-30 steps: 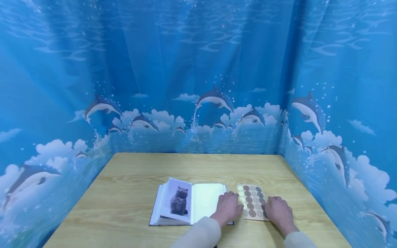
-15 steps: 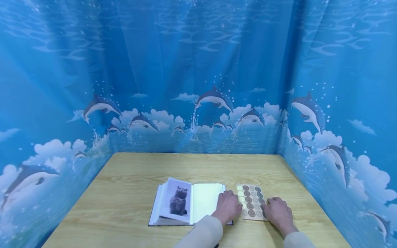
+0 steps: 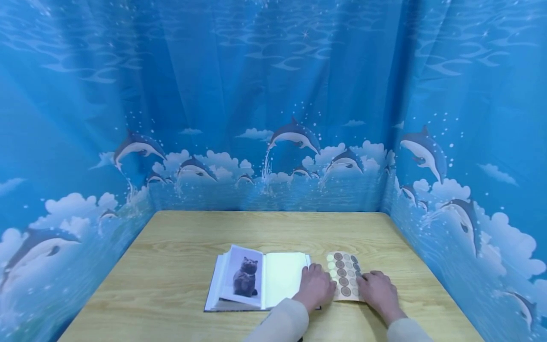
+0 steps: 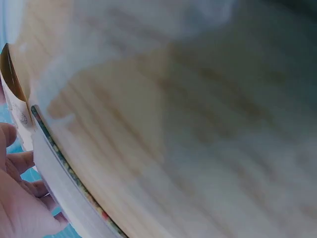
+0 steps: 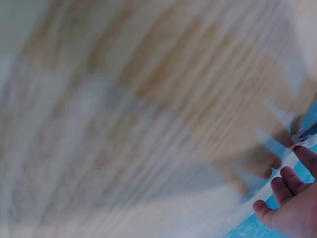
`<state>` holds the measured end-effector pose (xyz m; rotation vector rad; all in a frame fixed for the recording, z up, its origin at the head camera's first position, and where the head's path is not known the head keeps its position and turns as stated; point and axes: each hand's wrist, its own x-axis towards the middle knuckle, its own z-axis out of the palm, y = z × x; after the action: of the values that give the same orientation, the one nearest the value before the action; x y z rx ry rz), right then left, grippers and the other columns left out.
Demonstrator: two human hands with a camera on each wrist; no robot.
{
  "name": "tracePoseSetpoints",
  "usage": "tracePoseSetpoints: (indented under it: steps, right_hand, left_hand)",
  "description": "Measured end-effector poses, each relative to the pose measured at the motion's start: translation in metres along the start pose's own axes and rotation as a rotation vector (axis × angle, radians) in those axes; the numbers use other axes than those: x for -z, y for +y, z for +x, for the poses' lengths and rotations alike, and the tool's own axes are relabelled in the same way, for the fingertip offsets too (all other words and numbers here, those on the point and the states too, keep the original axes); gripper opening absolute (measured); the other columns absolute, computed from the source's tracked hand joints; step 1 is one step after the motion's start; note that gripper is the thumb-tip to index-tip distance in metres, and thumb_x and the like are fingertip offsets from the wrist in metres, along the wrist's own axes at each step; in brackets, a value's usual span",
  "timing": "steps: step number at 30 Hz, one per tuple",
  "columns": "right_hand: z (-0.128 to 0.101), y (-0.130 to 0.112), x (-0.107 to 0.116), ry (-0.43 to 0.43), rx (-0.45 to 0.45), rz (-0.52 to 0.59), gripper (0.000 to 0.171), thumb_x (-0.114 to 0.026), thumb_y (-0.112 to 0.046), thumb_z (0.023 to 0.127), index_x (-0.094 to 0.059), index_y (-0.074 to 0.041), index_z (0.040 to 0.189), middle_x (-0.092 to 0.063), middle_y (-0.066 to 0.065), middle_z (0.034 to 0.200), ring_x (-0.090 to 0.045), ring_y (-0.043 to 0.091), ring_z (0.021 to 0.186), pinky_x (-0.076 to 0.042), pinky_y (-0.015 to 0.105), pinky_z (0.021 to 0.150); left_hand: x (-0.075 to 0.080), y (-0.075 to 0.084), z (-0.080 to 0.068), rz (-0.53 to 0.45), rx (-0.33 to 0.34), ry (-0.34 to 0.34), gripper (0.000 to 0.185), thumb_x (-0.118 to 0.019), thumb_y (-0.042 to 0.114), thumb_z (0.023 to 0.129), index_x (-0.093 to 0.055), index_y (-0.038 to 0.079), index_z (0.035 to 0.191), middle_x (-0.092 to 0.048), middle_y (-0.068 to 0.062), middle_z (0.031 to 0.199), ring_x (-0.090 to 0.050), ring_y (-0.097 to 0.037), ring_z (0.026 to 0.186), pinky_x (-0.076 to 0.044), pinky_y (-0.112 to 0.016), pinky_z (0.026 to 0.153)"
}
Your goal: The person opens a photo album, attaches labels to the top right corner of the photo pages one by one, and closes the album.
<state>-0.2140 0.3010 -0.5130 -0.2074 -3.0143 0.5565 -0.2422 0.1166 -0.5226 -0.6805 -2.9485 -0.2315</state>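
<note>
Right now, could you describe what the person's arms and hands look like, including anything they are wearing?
Both forearms are covered by long, plain cream-coloured sleeves that end at the wrists. The left hand and the right hand are bare, with no gloves. No rings, watch or markings can be made out in the head view, and the wrist views are too blurred to add detail.

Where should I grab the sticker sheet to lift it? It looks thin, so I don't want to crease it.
Take the sticker sheet by its far edge, coming from the table's back side: that end looks slightly raised and free, while both hands crowd the near end.
</note>
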Motion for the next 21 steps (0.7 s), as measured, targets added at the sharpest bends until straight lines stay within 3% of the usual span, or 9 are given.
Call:
tracePoseSetpoints:
  steps: [8, 14, 21]
  right_hand:
    - [-0.001, -0.006, -0.002, 0.015, 0.054, 0.045, 0.064, -0.028, -0.041, 0.107, -0.063, 0.01, 0.121, -0.051, 0.038, 0.13, -0.048, 0.056, 0.116, -0.041, 0.071, 0.091]
    - [-0.001, -0.013, -0.001, 0.006, 0.043, 0.086, 0.069, -0.024, -0.044, 0.108, -0.062, 0.012, 0.12, -0.053, 0.037, 0.129, -0.048, 0.056, 0.117, -0.04, 0.069, 0.094]
    - [-0.002, -0.022, 0.003, -0.007, 0.059, 0.137, 0.063, -0.032, -0.044, 0.107, -0.065, 0.008, 0.12, -0.059, 0.032, 0.125, -0.051, 0.053, 0.117, -0.041, 0.066, 0.096]
  left_hand:
    - [0.007, -0.001, -0.003, -0.223, 0.027, -0.09, 0.053, -0.027, 0.049, 0.105, -0.066, 0.024, 0.13, -0.048, -0.011, 0.149, -0.033, -0.033, 0.143, -0.018, -0.058, 0.117]
    - [0.016, 0.0, -0.005, -0.28, 0.019, -0.121, 0.055, -0.022, 0.05, 0.105, -0.053, 0.024, 0.143, -0.047, -0.004, 0.15, -0.033, -0.03, 0.143, -0.013, -0.061, 0.117]
    - [0.018, -0.001, -0.002, -0.461, 0.028, -0.11, 0.055, -0.028, 0.04, 0.105, -0.042, 0.014, 0.151, -0.048, 0.002, 0.149, -0.039, -0.026, 0.141, -0.014, -0.058, 0.118]
